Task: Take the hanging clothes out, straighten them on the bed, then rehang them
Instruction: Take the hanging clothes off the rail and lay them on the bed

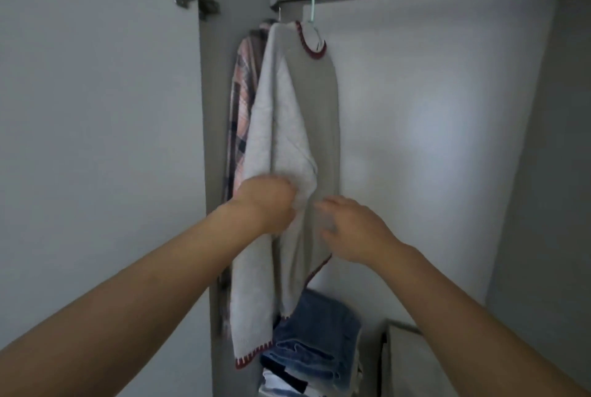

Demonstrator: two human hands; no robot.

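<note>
Both bare forearms enter from the lower corners of the head view and reach forward and upward, converging near mid-frame, wrists roughly level and close together without touching. Left hand (pixel 267 204): back toward the camera, fingers curled into a fist-like closure around a fold of the grey garment (pixel 307 127), knuckles uppermost, fingertips hidden in the cloth. Right hand (pixel 350 227): just beside the left, palm facing forward and down, fingers loosely spread and only slightly bent, tips at or very near the same garment; motion blur makes actual contact uncertain.
</note>
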